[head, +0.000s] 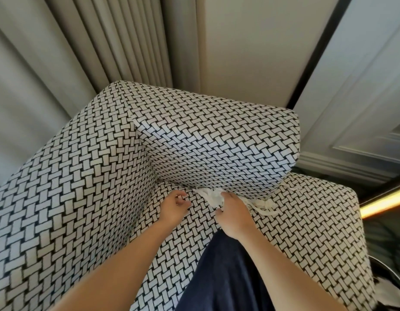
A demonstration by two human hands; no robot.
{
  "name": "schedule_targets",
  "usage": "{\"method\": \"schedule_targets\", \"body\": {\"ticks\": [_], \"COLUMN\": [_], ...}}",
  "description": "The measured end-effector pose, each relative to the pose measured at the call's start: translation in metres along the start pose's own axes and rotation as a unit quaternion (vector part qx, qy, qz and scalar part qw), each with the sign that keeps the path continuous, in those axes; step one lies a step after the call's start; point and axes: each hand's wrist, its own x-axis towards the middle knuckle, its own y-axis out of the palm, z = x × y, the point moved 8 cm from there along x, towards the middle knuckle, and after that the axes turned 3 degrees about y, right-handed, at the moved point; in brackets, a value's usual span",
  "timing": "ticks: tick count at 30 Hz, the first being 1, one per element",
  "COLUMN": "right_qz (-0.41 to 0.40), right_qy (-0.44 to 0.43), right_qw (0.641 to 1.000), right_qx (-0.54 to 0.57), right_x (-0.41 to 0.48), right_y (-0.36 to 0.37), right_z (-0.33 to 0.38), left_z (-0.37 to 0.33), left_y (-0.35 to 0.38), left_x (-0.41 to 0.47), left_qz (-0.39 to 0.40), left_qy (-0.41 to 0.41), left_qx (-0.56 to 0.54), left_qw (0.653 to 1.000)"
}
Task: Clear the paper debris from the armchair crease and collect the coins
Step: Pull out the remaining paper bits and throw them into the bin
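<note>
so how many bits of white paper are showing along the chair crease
3: a crumpled wad gripped by the right hand, loose strips just right of that hand, a small scrap at the back cushion's right corner. More may hide in the crease.

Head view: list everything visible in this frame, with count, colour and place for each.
armchair: one, black-and-white woven pattern, fills the middle of the view
paper: several crumpled pieces, exact count unclear, white, along the crease under the back cushion
coins: none visible
curtain: one, grey-beige, pleated, behind the armchair on the left
wall panel: one, beige, behind the armchair
light strip: one, glowing amber, right edge
clothing: one piece, dark blue, over the front of the seat
left hand: one, fingers curled, at the seat near the crease; contents cannot be told
right hand: one, fingers gripping the paper at the crease
</note>
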Motion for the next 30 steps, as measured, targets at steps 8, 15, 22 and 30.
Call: {"method": "schedule_targets", "body": {"ticks": [8, 15, 22, 30], "right_qz": [-0.081, -0.116, -0.154, -0.168], "right_qy": [0.013, 0.053, 0.075, 0.086], "right_qw": [0.996, 0.986, 0.972, 0.967], "right_qx": [0.035, 0.110, 0.161, 0.170], "right_x": [-0.001, -0.001, -0.003, -0.008], "right_y": [-0.013, -0.017, -0.022, -0.025], "right_z": [-0.009, -0.024, -0.030, -0.034], "left_z": [-0.011, -0.018, -0.030, -0.016], "left_y": [0.058, 0.078, 0.105, 0.094], "left_x": [0.015, 0.033, 0.023, 0.007], "left_qz": [0.129, 0.132, 0.165, 0.096], "left_qy": [-0.124, -0.074, -0.002, 0.014], "left_qx": [-0.091, 0.096, 0.178, -0.007], "left_qw": [0.980, 0.984, 0.970, 0.995]}}
